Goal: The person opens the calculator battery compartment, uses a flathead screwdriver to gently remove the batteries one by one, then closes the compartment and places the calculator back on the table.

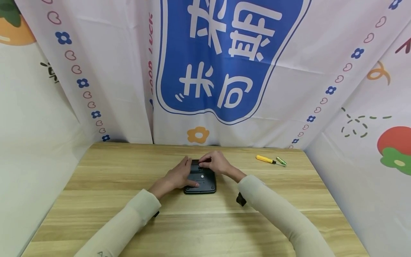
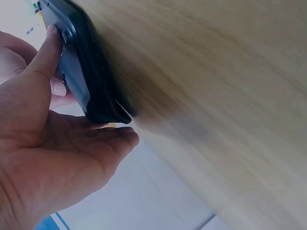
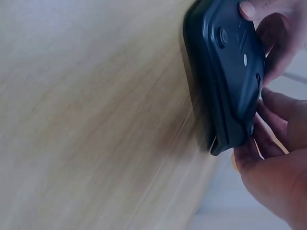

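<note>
A black calculator-like device (image 1: 200,182) lies on the wooden table with its back up; a white dot and round feet show on that back. My left hand (image 1: 176,176) holds it from the left, thumb on the back and fingers by the far edge. In the left wrist view, those fingers (image 2: 110,143) reach past the device's end. From the right, my right hand (image 1: 216,163) has its fingers bent at a dark recess near the far end. The right wrist view shows its fingertips (image 3: 268,108) touching the device there. Whatever lies between them is hidden.
On the table's far right lie a yellow-handled screwdriver (image 1: 264,159) and a green battery (image 1: 281,161), close together. A black object (image 1: 240,200) shows beside the right sleeve. Printed white cloth (image 1: 128,89) hangs behind the table and along both sides.
</note>
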`<state>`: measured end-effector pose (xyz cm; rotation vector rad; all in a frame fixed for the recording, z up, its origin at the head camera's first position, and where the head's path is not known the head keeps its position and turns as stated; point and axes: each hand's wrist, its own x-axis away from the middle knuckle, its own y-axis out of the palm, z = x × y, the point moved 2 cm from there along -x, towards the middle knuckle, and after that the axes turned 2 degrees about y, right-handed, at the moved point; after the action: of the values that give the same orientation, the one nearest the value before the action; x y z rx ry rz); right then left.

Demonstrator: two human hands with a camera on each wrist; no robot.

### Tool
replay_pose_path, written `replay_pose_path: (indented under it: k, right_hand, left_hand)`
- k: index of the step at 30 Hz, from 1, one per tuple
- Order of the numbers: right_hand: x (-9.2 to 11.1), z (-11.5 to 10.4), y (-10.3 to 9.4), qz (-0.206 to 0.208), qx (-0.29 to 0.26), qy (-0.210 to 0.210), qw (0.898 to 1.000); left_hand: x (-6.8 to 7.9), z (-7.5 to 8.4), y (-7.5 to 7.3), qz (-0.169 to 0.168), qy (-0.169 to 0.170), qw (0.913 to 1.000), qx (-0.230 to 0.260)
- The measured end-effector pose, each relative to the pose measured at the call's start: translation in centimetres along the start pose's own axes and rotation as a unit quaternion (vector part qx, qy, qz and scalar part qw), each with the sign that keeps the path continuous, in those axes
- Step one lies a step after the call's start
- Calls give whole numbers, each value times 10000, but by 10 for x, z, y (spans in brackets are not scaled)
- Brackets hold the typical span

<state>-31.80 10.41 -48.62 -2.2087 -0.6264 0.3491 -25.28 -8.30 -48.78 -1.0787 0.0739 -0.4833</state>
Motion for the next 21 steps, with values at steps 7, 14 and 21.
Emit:
replay_pose_path:
  k: [7,14,21]
  right_hand:
    - [0,10,-8,151,-203,506,9984]
    - [0,14,-16,289,159,842,9959]
    - [1,18,-17,210,468,1020,9935]
  left_hand:
    - [2,10,0,205,369,9983,-399]
    - [7,20,0,156,1105,9889,-980]
    - [15,24,2,-45,1603,9803,-1156]
